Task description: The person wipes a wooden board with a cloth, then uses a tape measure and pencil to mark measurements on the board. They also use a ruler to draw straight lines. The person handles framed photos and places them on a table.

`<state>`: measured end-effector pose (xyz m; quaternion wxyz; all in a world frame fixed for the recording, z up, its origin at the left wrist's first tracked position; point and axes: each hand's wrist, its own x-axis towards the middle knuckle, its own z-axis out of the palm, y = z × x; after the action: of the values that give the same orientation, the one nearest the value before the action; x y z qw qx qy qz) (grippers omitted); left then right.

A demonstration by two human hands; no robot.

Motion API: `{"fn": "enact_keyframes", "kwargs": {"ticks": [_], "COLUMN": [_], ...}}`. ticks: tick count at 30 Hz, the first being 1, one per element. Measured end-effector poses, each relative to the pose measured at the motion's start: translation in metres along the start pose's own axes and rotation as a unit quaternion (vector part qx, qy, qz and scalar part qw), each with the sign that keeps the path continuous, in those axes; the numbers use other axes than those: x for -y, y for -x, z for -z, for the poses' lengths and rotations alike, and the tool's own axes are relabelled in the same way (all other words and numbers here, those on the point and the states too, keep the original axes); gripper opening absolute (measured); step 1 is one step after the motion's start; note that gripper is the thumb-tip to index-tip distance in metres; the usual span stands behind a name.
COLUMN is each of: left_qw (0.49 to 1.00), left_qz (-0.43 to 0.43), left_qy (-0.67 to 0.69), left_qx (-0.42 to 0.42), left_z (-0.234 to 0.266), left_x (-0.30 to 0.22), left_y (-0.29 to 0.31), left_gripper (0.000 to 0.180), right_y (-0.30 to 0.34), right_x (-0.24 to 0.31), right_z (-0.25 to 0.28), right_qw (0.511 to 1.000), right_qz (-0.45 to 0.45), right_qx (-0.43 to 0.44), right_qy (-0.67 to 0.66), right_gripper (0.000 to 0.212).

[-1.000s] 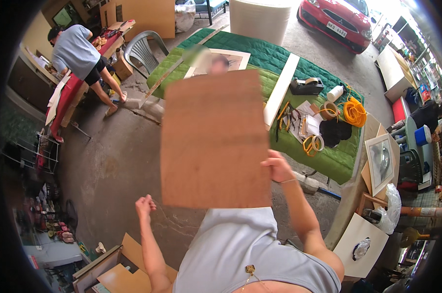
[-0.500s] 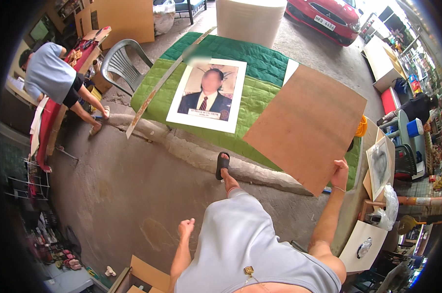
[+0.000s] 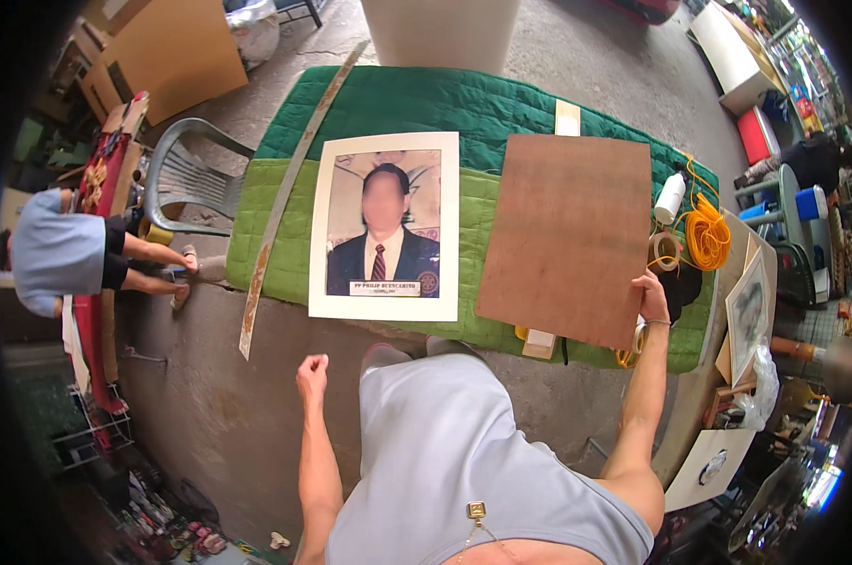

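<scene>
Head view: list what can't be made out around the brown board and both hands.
- Table under the brown board: hidden by the board, including most of the pale strip.
- Right hand: fingertips hidden behind the board's edge.
- Left hand: closed fist, palm unseen.
- Portrait print: face blurred.
- Yellow cord: too small to trace.

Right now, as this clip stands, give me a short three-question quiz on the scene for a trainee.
1. True or false: the right hand grips the brown board at its near right corner.
2. Which lies left of the brown board on the green quilted mat? A) the orange cord coil B) the framed-size portrait print C) the white bottle
3. Fill in: the left hand is closed in a fist and holds ____.

Key: 1 true; 2 B; 3 nothing.
</scene>
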<state>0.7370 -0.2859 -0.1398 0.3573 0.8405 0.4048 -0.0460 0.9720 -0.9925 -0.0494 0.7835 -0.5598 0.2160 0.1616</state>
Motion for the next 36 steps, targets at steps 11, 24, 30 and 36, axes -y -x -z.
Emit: {"fn": "enact_keyframes", "kwargs": {"ticks": [11,24,30,36], "left_qw": [0.996,0.993,0.986,0.922], "left_qz": [-0.068,-0.062,0.012,0.078], "left_qy": [-0.022,-0.040,0.050,0.253], "left_qx": [0.056,0.092,0.156,0.282], "left_z": [-0.020,-0.056,-0.046,-0.039], "left_x": [-0.118,-0.160,-0.172,-0.171], "left_y": [-0.195,-0.250,-0.249,-0.255], "left_gripper": [0.056,0.064,0.041,0.038], "right_y": [0.001,-0.100,-0.118,-0.118], "right_x": [0.001,-0.151,-0.185,-0.182], "right_z": [-0.034,-0.344,-0.351,-0.348], "right_qw": [0.897,0.892,0.902,0.960], "right_qz": [0.048,0.099,-0.024,-0.041], "right_qx": [-0.302,-0.152,-0.219,-0.150], "right_qy": [0.319,0.413,0.372,0.233], "right_gripper": [0.051,0.056,0.052,0.038]}}
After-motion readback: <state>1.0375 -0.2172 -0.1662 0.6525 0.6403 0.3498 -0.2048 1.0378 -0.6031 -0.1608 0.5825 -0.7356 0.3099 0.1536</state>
